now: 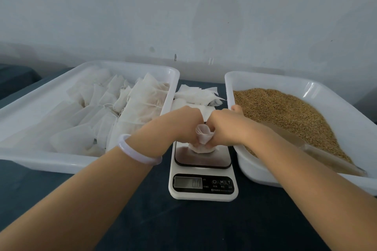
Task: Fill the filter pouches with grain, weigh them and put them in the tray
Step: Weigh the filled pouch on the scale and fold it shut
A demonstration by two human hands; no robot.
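A small white filter pouch [202,142] sits on the dark platform of a white kitchen scale [204,171], its bottom bulging and its top gathered. My left hand [181,122] and my right hand [226,126] both pinch the pouch's gathered top from either side. The white tray on the left [30,159] holds several white pouches [122,104]. The white tray on the right [255,171] is filled with brown grain [285,112]. The scale's display is lit but blurred.
A loose pile of empty pouches [195,93] lies on the dark table [183,226] behind the scale, between the trays. A brownish scoop [318,151] lies in the grain under my right forearm. A pale wall stands close behind the trays.
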